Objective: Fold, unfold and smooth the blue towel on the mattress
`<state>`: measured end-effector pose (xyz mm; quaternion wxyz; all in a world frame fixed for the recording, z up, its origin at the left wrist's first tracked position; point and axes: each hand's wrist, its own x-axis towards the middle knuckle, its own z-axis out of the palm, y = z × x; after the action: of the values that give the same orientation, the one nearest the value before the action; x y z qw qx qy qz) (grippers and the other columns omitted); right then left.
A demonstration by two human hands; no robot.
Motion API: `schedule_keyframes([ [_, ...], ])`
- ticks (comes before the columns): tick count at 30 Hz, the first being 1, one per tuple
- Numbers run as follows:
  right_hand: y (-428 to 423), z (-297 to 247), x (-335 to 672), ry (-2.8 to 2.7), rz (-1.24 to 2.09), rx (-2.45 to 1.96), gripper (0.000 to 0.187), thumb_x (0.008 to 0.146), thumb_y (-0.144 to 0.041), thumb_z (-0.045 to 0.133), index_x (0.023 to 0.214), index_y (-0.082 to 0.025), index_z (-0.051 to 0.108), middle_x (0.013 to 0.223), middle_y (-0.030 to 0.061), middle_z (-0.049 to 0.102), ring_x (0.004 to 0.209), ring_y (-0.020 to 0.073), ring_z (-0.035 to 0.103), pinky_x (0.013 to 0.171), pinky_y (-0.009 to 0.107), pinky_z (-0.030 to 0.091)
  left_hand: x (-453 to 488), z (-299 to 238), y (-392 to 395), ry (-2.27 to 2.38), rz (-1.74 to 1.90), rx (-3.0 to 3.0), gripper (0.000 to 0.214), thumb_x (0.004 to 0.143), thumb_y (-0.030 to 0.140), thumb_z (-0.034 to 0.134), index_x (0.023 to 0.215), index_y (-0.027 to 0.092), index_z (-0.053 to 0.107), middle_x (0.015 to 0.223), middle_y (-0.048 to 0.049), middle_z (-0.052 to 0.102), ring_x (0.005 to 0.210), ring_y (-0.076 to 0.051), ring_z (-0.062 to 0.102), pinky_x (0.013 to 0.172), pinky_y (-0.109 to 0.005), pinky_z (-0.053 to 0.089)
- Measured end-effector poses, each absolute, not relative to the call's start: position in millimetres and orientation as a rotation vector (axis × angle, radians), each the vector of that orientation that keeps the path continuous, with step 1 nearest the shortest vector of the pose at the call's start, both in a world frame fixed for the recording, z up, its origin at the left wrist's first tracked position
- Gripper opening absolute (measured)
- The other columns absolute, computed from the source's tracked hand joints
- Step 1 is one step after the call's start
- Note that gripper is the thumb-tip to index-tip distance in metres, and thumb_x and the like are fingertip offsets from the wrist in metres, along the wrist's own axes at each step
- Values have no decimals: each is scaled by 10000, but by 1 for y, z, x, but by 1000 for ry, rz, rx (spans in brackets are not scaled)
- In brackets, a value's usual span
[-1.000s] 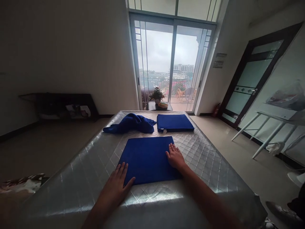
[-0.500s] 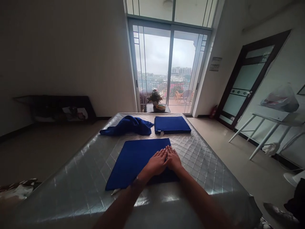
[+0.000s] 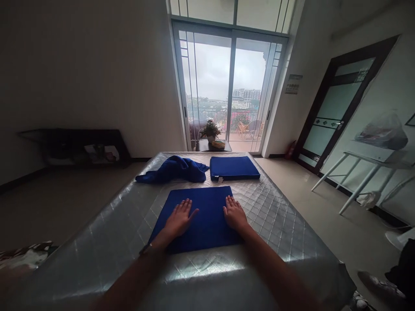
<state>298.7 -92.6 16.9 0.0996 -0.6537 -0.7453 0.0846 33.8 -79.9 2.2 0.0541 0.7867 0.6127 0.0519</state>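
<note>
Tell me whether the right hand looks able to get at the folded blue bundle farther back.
Probably yes: the right hand lies open on the near blue cloth, and nothing stands between it and the folded blue bundle. The crumpled cloth lies to the left.

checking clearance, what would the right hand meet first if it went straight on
The right hand would probably meet the thicker folded blue cloth, near its white tag, though depth is unclear.

Blue cloths (image 3: 207, 220) on a silvery quilted cover (image 3: 275, 224)
</note>
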Motion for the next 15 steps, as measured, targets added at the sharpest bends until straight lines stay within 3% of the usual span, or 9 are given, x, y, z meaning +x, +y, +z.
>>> schedule_keyframes([
  [5,-92,19,298,-2212,239,-1964,625,1040,-345,231,1596,-61,263,1675,107,190,1557,192,143,1253,371,106,-28,-12,-86,2104,226,2350,938,970,699,34,1577,30,286,1656,-191,254,1536,-338,244,1235,-517,215],
  [10,-93,23,297,-2266,196,-2002,635,1038,-349,225,1591,-39,262,1672,123,200,1554,219,164,1247,391,134,-32,-20,-88,2131,314,2353,946,970,707,79,1561,9,321,1641,-217,280,1519,-361,281,1226,-507,243],
  [15,-82,36,294,-2319,159,-2027,621,1027,-329,258,1569,-34,323,1643,156,284,1537,245,230,1242,424,141,-32,-23,-87,2089,413,2392,884,974,709,165,1554,76,374,1617,-207,354,1490,-378,340,1198,-540,285],
])
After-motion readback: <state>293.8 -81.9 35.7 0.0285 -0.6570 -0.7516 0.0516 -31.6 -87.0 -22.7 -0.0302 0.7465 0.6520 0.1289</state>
